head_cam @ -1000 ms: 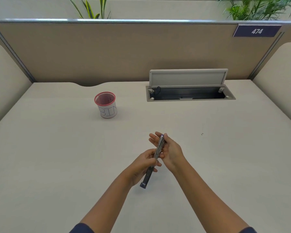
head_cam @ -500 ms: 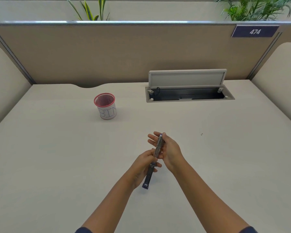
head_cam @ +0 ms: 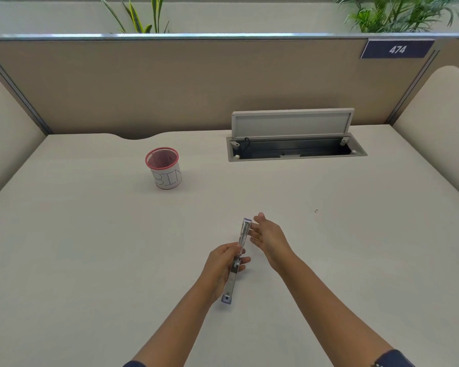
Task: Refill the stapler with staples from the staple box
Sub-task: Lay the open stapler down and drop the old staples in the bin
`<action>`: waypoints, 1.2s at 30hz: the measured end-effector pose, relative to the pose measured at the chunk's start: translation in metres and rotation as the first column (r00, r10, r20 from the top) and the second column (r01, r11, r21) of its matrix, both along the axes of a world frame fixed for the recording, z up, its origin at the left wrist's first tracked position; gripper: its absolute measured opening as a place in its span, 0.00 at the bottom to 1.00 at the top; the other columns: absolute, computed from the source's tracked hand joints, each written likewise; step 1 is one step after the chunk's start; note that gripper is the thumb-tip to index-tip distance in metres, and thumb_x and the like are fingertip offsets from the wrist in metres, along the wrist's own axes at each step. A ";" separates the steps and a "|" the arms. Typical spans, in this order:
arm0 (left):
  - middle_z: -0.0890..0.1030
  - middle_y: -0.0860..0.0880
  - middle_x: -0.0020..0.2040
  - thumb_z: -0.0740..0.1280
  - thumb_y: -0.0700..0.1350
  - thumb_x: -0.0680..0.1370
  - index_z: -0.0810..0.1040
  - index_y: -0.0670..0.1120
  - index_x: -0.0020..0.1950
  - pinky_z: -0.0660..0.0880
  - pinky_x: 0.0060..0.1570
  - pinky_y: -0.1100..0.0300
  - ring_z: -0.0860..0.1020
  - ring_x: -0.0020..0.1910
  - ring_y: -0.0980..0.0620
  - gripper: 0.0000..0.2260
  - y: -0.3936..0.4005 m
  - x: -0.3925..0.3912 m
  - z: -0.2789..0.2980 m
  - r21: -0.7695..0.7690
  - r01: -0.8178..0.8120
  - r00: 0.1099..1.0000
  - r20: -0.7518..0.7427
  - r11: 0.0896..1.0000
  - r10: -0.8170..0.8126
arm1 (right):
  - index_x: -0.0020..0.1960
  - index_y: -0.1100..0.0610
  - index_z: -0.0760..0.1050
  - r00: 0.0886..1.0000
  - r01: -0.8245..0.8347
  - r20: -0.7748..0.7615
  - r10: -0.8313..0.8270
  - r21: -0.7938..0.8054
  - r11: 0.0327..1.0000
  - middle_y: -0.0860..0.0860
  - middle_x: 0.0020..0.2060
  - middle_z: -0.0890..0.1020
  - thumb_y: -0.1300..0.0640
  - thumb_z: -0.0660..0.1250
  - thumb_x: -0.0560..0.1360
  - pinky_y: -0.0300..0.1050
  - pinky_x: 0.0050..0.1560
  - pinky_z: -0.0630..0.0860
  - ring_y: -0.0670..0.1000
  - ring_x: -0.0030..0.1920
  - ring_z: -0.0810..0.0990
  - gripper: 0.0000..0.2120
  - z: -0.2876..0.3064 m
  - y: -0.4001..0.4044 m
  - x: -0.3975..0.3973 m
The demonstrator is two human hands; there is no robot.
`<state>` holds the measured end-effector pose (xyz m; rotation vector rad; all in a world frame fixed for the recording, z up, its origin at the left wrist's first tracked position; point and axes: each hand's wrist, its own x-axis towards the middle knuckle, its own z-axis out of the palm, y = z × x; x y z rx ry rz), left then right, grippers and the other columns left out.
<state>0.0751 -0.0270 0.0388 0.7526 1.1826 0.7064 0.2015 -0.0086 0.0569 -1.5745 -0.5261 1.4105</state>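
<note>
A slim metal stapler (head_cam: 237, 258), swung open into one long strip, is held above the desk near the middle. My left hand (head_cam: 223, 266) grips it around its middle, fingers curled round the hinge part. My right hand (head_cam: 269, 238) hovers just to the right of the stapler's far end, fingers straight and relaxed, holding nothing; its fingertips are close to the metal, and contact is unclear. No staple box is in view.
A red-rimmed mesh cup labelled BIN (head_cam: 164, 168) stands at the back left. An open cable hatch (head_cam: 294, 149) with its lid raised sits at the back right. A tiny dark speck (head_cam: 316, 210) lies on the desk (head_cam: 90, 247). Partition walls enclose the desk.
My right hand has let go of the stapler's far end and drawn slightly to the right, fingers straightened. My left hand keeps its grip on the stapler.
</note>
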 end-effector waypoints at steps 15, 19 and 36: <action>0.74 0.41 0.65 0.58 0.54 0.79 0.66 0.36 0.68 0.70 0.60 0.52 0.73 0.62 0.41 0.25 0.013 0.017 -0.015 0.033 -0.113 0.852 -0.511 0.993 0.114 | 0.66 0.61 0.69 0.583 -0.021 0.813 0.012 0.000 1.000 0.56 0.69 0.67 0.64 0.56 0.79 0.43 0.64 0.58 0.58 0.69 0.62 0.16 -0.053 -0.001 0.074; 0.74 0.42 0.64 0.58 0.56 0.79 0.63 0.41 0.70 0.69 0.55 0.55 0.73 0.61 0.43 0.25 0.014 0.020 -0.014 0.091 -0.090 0.796 -0.592 0.992 0.126 | 0.70 0.64 0.63 0.514 -0.051 0.854 0.086 -0.069 0.996 0.58 0.73 0.61 0.64 0.53 0.79 0.46 0.71 0.52 0.57 0.74 0.56 0.19 -0.060 0.004 0.097; 0.73 0.45 0.45 0.57 0.51 0.79 0.66 0.43 0.42 0.64 0.31 0.59 0.71 0.34 0.50 0.13 0.008 0.025 -0.022 0.290 0.080 0.736 -0.662 0.954 0.140 | 0.75 0.63 0.50 0.287 -0.113 0.895 0.341 -0.322 0.940 0.57 0.76 0.50 0.67 0.48 0.79 0.49 0.75 0.45 0.56 0.76 0.46 0.24 -0.070 0.014 0.126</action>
